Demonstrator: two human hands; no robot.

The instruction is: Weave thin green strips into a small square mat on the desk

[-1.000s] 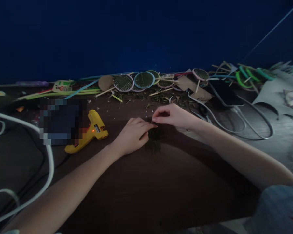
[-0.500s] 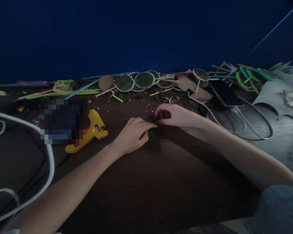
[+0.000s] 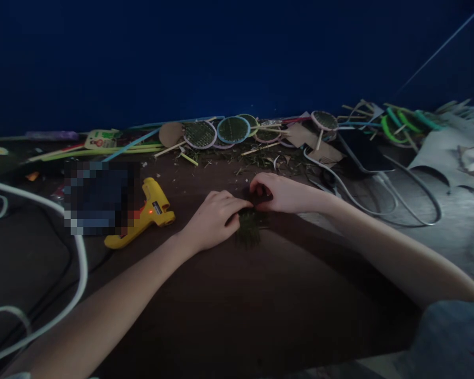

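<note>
A small dark green piece of thin leaf-like strips (image 3: 249,227), loose at its near edge, lies on the dark tabletop between my hands. My left hand (image 3: 215,221) holds its upper left part, with the index finger stretched across the top and the thumb beside it. At the upper right edge of the piece, my right hand (image 3: 278,193) has its fingers curled into a pinch. What sits between those fingertips is too dark to make out. A yellow glue gun (image 3: 155,208) with an orange light on lies left of my left hand.
Round woven green pieces in coloured rims (image 3: 234,129) line the back of the table among sticks and clippings. A phone (image 3: 364,150) with a white cable lies right of them. Scissors (image 3: 319,184) rest near my right wrist. A thick white cable (image 3: 82,263) curves at left.
My right hand has moved slightly down, closer to the green strips and my left fingertips. My left hand stays in place.
</note>
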